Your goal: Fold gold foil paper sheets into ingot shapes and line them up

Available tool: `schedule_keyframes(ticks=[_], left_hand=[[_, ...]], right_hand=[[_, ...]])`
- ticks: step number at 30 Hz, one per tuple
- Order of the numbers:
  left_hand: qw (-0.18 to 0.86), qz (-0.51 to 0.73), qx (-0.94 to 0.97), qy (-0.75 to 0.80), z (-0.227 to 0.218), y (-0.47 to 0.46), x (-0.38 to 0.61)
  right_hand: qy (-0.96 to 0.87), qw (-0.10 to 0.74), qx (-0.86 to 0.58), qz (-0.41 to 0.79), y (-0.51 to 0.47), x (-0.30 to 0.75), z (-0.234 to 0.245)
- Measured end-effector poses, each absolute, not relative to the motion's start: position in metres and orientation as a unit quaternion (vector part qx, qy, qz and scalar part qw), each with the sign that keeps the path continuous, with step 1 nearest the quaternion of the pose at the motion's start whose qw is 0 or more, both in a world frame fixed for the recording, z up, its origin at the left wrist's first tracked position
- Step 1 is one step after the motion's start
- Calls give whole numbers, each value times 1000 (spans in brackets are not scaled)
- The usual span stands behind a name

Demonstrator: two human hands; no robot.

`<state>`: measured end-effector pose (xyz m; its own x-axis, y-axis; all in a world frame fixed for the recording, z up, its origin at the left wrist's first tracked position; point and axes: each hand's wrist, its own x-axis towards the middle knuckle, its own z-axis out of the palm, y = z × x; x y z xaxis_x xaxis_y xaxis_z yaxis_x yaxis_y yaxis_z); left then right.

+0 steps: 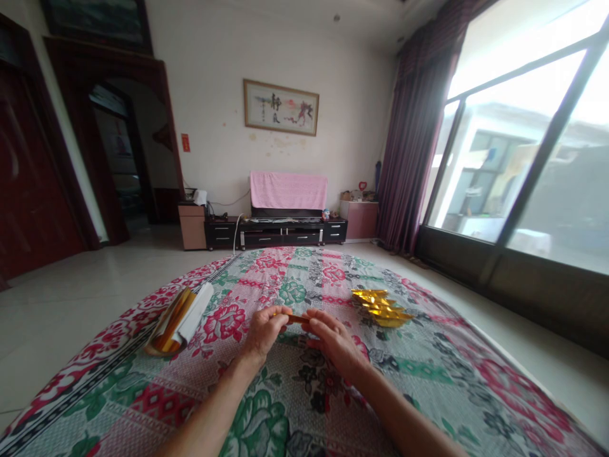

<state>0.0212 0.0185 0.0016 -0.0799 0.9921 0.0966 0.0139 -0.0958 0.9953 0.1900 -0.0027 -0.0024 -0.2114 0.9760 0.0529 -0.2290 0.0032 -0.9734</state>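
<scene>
Between my two hands is a narrow folded strip of gold foil paper (299,318), held level above the flowered cloth (257,406). My left hand (267,329) pinches its left end between thumb and fingers. At the other end, my right hand (335,339) is closed on the strip, its fingers partly covering it. Several folded gold foil pieces (383,309) lie in a row to the right of my right hand. Off to the left rests a loosely rolled bundle of gold and white paper (178,320).
A low black TV cabinet (285,236) stands by the far wall, with a pink cloth (288,190) over the screen on it. Large windows (518,158) and a purple curtain (409,139) are on the right. A doorway (121,158) opens at the left. Pale floor tiles surround the cloth.
</scene>
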Motion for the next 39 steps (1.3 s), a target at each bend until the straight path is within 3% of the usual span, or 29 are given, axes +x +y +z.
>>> schedule_keyframes(ticks=[12, 24, 30, 39], left_hand=[[446, 508, 543, 499, -6, 23, 20], [420, 473, 575, 519, -6, 21, 23], [357, 433, 631, 535, -12, 27, 21], [319, 390, 660, 557, -17, 30, 23]], right_hand=[[-472, 538, -378, 587, 4, 191, -13], [-503, 498, -434, 557, 1, 191, 4], [-560, 447, -488, 498, 7, 196, 3], [-567, 455, -490, 480, 12, 198, -7]])
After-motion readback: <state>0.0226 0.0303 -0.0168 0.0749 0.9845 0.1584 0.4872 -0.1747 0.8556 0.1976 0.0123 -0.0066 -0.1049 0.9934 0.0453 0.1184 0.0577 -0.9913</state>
